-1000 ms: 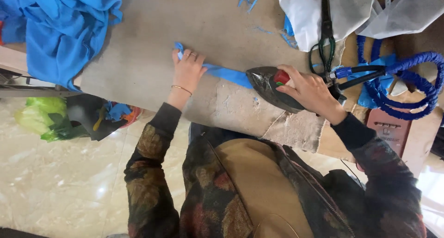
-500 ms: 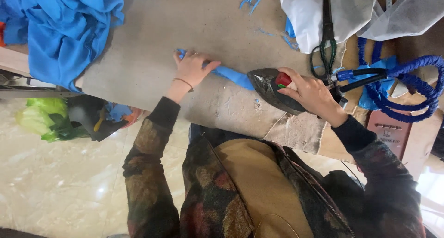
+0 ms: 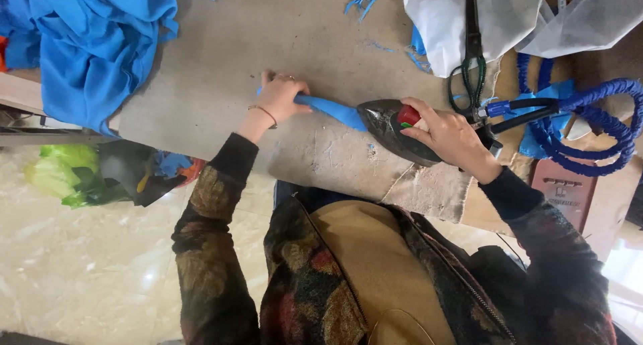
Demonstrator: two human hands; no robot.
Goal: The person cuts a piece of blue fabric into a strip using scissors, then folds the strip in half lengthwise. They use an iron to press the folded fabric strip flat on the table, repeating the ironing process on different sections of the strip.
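1. Fabric strip (image 3: 331,108), narrow and bright blue, lies flat on the grey padded ironing board (image 3: 221,63) between the two hands, running from the left hand (image 3: 284,97) to the tip of the iron (image 3: 395,130).
2. Left hand presses on the strip's far end, fingers curled down over it, a thin bracelet at the wrist.
3. Right hand (image 3: 452,137) is closed around the iron's handle, its thumb by the red button; the iron's dark soleplate sits on the strip's other end.
4. Strip looks smooth and slightly tapered, wider near the iron.
5. Blue coiled hose (image 3: 589,127) trails right from the iron; black scissors (image 3: 472,57) lie on white cloth (image 3: 509,17) just beyond, and a heap of blue cloth (image 3: 94,37) sits at the board's left end.
6. Compared with half a second ago, the left hand has drawn further along the strip toward the iron, with less blue showing between them.
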